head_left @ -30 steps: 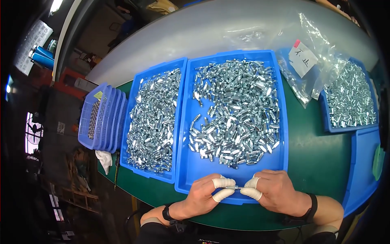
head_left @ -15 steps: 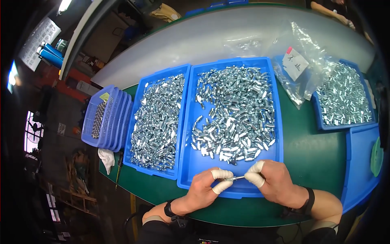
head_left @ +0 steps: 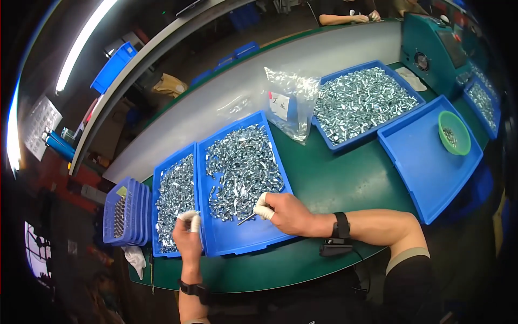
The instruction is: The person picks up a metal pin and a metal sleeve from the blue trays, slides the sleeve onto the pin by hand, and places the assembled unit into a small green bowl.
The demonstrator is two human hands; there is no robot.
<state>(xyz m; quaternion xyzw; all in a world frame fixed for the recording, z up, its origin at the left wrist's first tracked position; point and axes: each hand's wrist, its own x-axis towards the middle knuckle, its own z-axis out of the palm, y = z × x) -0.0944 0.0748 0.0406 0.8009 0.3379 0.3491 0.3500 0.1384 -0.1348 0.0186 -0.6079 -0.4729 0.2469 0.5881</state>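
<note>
Your right hand [head_left: 290, 212] pinches a rod [head_left: 246, 219], presumably keeping its tip clear. At that hand's nine o'clock, the grip of your left hand [head_left: 187, 236] cannot be determined.

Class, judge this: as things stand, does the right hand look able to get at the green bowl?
Probably yes, perhaps with a lean: green tabletop and the blue tray holding the green bowl leave the way open. The thin metal rod in the right hand may hinder grasping.
</note>
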